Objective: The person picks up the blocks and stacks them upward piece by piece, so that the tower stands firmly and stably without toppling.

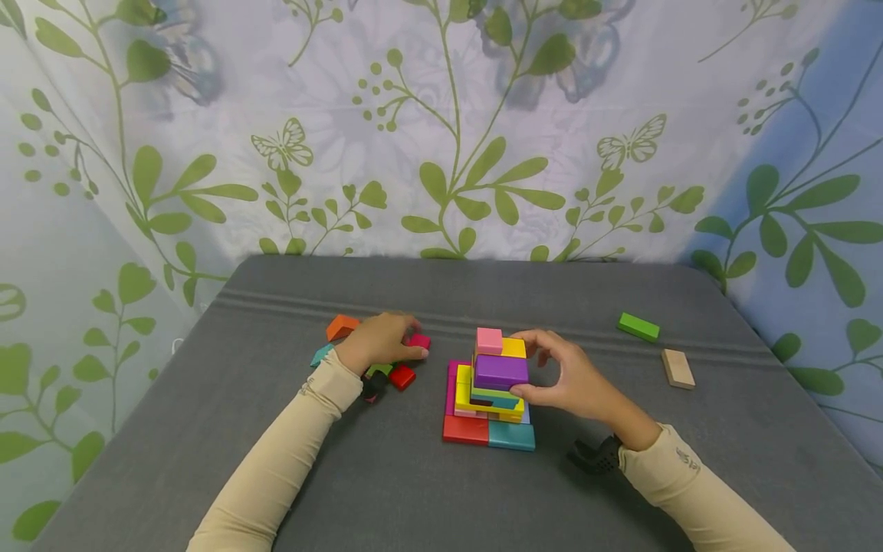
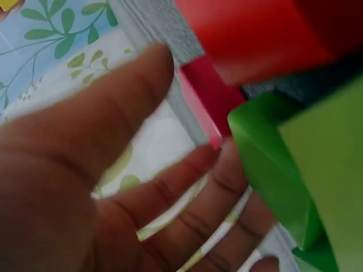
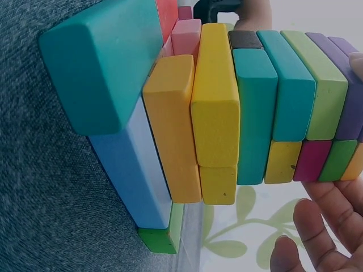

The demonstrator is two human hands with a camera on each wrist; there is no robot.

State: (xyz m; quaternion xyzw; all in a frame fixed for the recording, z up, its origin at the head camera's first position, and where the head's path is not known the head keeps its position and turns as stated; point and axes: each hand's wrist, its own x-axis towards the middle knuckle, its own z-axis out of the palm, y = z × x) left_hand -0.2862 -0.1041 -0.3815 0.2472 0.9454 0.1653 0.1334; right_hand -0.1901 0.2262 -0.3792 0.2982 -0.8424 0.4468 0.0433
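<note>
A stepped tower of coloured wooden blocks (image 1: 501, 372) stands on the table, with a pink block (image 1: 489, 341) on top. My right hand (image 1: 567, 377) steadies its upper right side, the thumb on the front by the purple block (image 3: 347, 107) and the fingers round the back. Left of the tower, my left hand (image 1: 383, 338) hovers over loose blocks, thumb and fingers spread about a crimson block (image 2: 207, 96). The fingertips are close to or touching that block; the thumb is apart from it. A red block (image 1: 402, 376) and a green block (image 2: 272, 164) lie beside it.
Farther left are an orange block (image 1: 341, 327) and a teal block (image 1: 321, 354), partly behind the left wrist. On the right lie a green block (image 1: 638, 327) and a plain wooden block (image 1: 678, 369). A leaf-patterned curtain (image 1: 441, 138) hangs behind the grey table (image 1: 386, 491).
</note>
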